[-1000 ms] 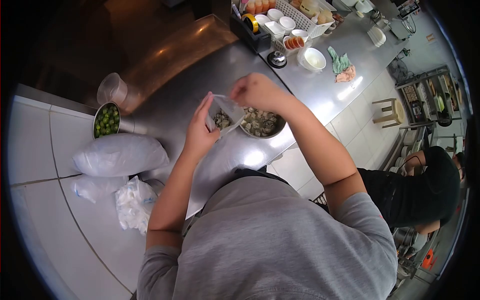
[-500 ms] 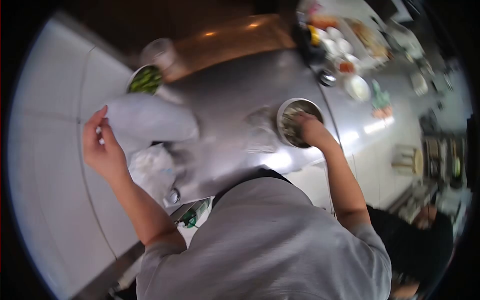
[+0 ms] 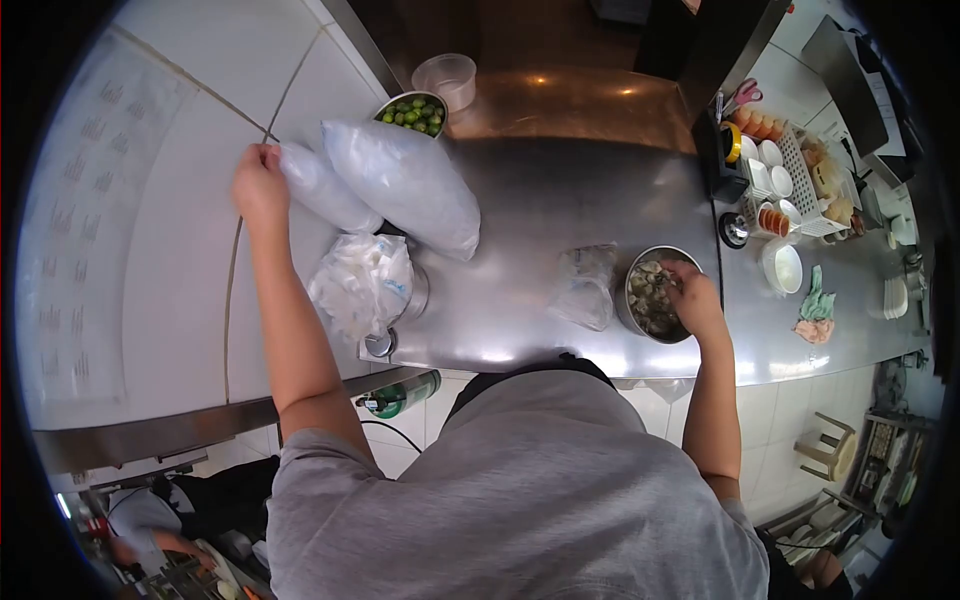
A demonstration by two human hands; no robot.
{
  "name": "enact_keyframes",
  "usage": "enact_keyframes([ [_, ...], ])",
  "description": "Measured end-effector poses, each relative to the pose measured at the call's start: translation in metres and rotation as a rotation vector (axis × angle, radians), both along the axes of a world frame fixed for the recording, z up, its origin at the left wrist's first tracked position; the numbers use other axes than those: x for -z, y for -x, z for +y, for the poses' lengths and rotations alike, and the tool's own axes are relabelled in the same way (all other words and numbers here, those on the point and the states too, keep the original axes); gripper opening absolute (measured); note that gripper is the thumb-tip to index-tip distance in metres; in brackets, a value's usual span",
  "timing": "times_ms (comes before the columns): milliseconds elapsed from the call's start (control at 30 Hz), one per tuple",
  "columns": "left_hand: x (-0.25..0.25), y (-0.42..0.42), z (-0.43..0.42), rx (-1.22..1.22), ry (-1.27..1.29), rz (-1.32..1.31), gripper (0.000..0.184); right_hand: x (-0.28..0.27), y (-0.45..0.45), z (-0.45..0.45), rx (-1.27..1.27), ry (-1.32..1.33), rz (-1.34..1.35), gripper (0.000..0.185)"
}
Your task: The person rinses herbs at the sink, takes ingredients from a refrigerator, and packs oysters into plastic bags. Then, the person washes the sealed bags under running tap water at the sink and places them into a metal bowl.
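Note:
My left hand (image 3: 262, 185) is raised at the left, its fingers closed at the near corner of a slim clear plastic bag pack (image 3: 325, 190). Beside that pack lies a bulky pack of plastic bags (image 3: 405, 185). A white crumpled plastic bag (image 3: 362, 285) sits in a round container below them. On the right, my right hand (image 3: 697, 305) reaches into a metal bowl (image 3: 632, 318) of greyish-white pieces in dark liquid (image 3: 652, 298). Its fingers are bent together at the pieces; what they pinch is hidden. A clear plastic bag (image 3: 585, 287) lies just left of the bowl.
A bowl of small green limes (image 3: 415, 115) and a clear plastic tub (image 3: 445, 80) stand at the back left. To the right are a white basket (image 3: 800, 180), a white bowl (image 3: 782, 266) and a green cloth (image 3: 818, 300). A stool (image 3: 828, 447) stands on the floor.
The view has shifted, so the counter things appear further right and the picture is sharper. My left fingers have drawn closer together at the bag pack; my right hand remains in the bowl.

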State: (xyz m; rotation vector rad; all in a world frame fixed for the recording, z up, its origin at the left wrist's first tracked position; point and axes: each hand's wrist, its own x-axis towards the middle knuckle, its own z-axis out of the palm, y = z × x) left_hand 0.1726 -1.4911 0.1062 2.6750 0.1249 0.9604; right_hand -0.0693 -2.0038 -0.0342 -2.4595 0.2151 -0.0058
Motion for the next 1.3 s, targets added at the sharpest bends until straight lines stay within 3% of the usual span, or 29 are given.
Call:
enact_keyframes([
  [133, 0.022, -0.031, 0.027, 0.06, 0.05, -0.009, 0.029, 0.007, 0.005, -0.004, -0.009, -0.033, 0.019, 0.035],
  [233, 0.005, -0.02, 0.011, 0.002, 0.501, 0.226, 0.031, -0.003, 0.008, -0.003, -0.009, -0.027, 0.044, 0.035],
  [333, -0.013, 0.021, -0.016, 0.391, 0.502, 0.198, 0.036, -0.001, 0.014, -0.008, 0.01, -0.128, -0.003, 0.036],
  [433, -0.013, 0.004, 0.019, 0.136, 0.086, 0.191, 0.036, 0.006, 0.016, -0.016, 0.005, -0.149, -0.019, 0.035],
  [533, -0.019, -0.014, 0.031, -0.158, -0.073, -0.013, 0.031, 0.019, 0.019, -0.022, 0.01, -0.054, 0.007, 0.035],
  [633, -0.043, -0.014, 0.026, -0.238, -0.398, 0.279, 0.028, 0.011, 0.019, -0.02, 0.003, -0.044, 0.014, 0.032],
  [733, -0.094, 0.021, -0.018, -0.152, 0.032, -0.369, 0.021, 0.015, 0.016, -0.024, 0.003, -0.07, -0.029, 0.033],
  [800, -0.114, 0.055, -0.056, 0.302, 0.427, -0.74, 0.011, 0.011, 0.021, -0.023, 0.005, -0.135, -0.024, 0.032],
  [867, -0.11, 0.104, -0.118, 0.98, 0.89, -0.699, 0.012, -0.01, 0.016, -0.014, 0.035, -0.24, 0.006, 0.031],
  [933, -0.07, 0.155, -0.188, 1.729, 1.103, -0.032, 0.015, -0.023, 0.007, -0.001, 0.027, -0.636, 0.022, 0.032],
  [1000, -0.027, 0.18, -0.246, 1.744, 0.606, 0.438, 0.02, -0.036, 0.001, 0.006, 0.072, -1.151, 0.175, 0.045],
  [1033, -0.014, 0.185, -0.269, 1.636, 0.359, 0.666, 0.021, -0.04, -0.002, 0.009, 0.108, -1.375, 0.165, 0.051],
  [1067, 0.019, 0.177, -0.285, 1.653, 0.267, 0.701, 0.024, -0.041, -0.003, 0.009, 0.14, -1.599, 0.144, 0.057],
  [1133, 0.07, 0.166, -0.305, 1.665, 0.107, 0.781, 0.028, -0.034, -0.009, -0.008, -0.101, -1.797, 0.2, 0.056],
  [1233, 0.08, 0.15, -0.317, 1.655, -0.093, 0.853, 0.028, -0.04, -0.006, -0.005, -0.081, -1.478, 0.041, 0.041],
  [1300, 0.078, 0.144, -0.322, 1.655, -0.202, 0.848, 0.022, -0.032, -0.008, -0.006, -0.039, -1.142, 0.072, 0.029],
])
